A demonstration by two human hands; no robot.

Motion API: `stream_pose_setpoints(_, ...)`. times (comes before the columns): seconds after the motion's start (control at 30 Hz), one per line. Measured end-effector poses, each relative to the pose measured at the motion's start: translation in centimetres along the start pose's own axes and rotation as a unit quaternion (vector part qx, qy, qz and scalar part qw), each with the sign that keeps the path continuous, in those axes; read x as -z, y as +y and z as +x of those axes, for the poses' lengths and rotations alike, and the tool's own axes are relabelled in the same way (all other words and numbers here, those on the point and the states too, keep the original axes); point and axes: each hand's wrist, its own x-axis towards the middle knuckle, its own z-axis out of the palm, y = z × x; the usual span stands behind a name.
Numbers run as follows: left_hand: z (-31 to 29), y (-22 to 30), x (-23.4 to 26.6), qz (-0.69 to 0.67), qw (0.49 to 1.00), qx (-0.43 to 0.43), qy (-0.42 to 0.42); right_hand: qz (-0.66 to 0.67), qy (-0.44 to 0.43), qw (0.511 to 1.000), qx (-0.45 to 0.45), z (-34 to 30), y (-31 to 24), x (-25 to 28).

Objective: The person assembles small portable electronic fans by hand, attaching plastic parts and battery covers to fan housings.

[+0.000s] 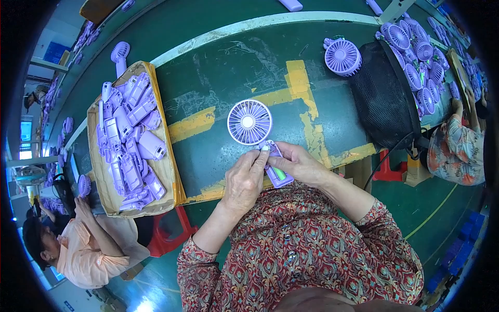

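A purple handheld fan lies at the near edge of the green table, its round grille pointing away from me. The handle is uncovered and shows a bright green cylinder inside, with a small white part near the neck. My left hand pinches the handle's upper end with thumb and fingers. From the other side, my right hand grips the handle, its thumb lying over the opened part. What sits right under the fingertips is hidden.
To the left, a cardboard tray is heaped with purple handle shells. A black mesh bag stands at right, near another fan and a pile of fans. Yellow tape marks the table. Other people sit at both sides.
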Motion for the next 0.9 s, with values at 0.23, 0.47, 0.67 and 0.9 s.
stream_pose_setpoints(0.23, 0.4, 0.6, 0.6, 0.025, 0.999, 0.001, -0.035, -0.024, 0.000, 1.000, 0.003, 0.0, 0.3, -0.2)
stream_pose_setpoints(0.47, 0.6, 0.8, 1.1, 0.006, 0.998, 0.011, -0.062, -0.074, -0.002, 0.997, 0.008, -0.2, 0.0, -0.2)
stream_pose_setpoints(0.67, 0.3, 0.5, 0.5, -0.012, 0.999, 0.034, -0.013, 0.121, -0.005, 0.990, -0.070, 0.0, -0.1, 0.4)
stream_pose_setpoints(0.9, -2.0, 0.1, 0.9, -0.087, 0.983, 0.132, 0.089, 0.107, 0.051, 0.991, -0.065, 0.0, -0.5, -0.7)
